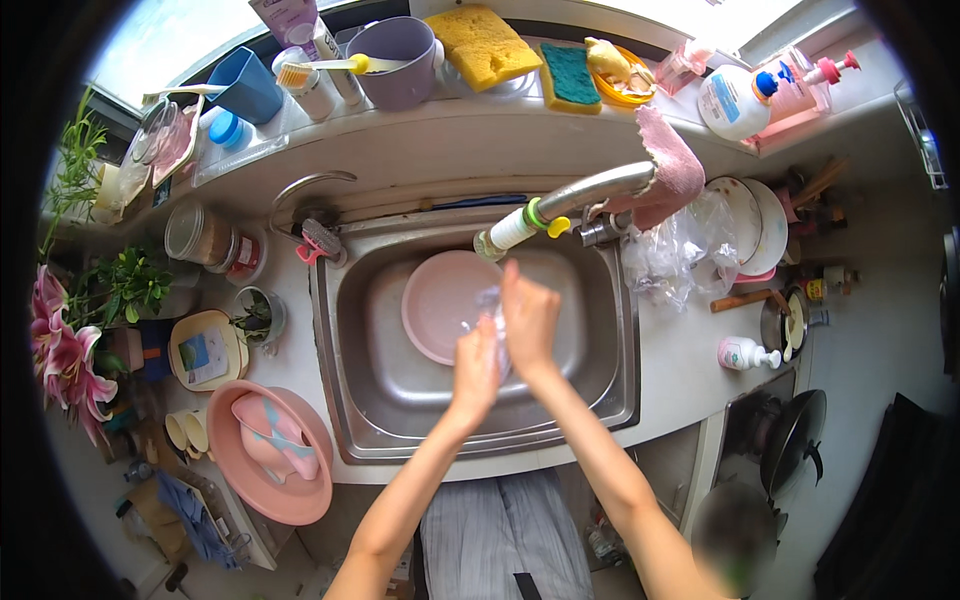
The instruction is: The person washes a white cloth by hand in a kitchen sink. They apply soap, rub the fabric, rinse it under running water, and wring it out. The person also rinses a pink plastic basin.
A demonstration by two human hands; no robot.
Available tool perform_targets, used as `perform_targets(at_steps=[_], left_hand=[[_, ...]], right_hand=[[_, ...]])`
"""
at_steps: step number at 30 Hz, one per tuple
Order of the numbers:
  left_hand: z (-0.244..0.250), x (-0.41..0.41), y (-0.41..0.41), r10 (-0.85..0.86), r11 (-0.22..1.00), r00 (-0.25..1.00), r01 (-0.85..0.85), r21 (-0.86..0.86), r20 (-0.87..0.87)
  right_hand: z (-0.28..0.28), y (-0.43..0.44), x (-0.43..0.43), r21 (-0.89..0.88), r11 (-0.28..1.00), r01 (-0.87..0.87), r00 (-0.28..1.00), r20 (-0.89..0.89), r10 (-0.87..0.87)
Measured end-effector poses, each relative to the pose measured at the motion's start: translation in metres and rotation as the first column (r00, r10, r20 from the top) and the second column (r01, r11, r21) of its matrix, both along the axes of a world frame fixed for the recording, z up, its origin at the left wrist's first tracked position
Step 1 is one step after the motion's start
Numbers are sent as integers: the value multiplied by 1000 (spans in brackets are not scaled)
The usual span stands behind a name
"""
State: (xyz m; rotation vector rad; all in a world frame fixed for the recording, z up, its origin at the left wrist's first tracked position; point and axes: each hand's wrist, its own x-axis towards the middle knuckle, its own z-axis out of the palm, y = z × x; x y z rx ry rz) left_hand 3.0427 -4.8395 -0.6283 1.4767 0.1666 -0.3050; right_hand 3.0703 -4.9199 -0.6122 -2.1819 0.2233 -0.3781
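Over the steel sink (607, 360), my left hand (478, 367) and my right hand (532, 322) are close together, with a clear, shiny item (489, 301) between them. It looks like thin plastic, but blur hides its exact shape. Fingers of both hands press against it from either side. Beneath and left of them, a round pink basin (435, 307) sits on the sink floor, and my hands cover part of its right side. The tap spout (495, 241), with its white and green extension, ends just above my fingers. Whether water runs from it I cannot tell.
A pink cloth (671, 172) hangs over the tap's neck. Left of the sink stands a larger pink tub (319, 480) with fabric inside. Plastic bags (667, 255) and plates (766, 229) crowd the right counter, near a pump bottle (742, 353). Sponges (480, 45) line the sill.
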Motion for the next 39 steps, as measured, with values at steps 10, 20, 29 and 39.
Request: perform_targets(at_steps=[10, 20, 29, 39], left_hand=[[-1, 6, 8, -95, 995, 994, 94, -17, -62], [-6, 19, 25, 53, 998, 999, -53, -22, 0], [-15, 28, 64, -141, 963, 909, 218, 160, -393], [-8, 29, 47, -48, 988, 998, 40, -152, -45]], right_hand=[[-9, -16, 6, 115, 986, 121, 984, -144, -104], [-23, -45, -4, 727, 655, 205, 941, -331, 72], [-7, -49, -12, 979, -18, 203, 913, -183, 364], [-8, -42, -13, 983, 145, 114, 934, -156, 323]])
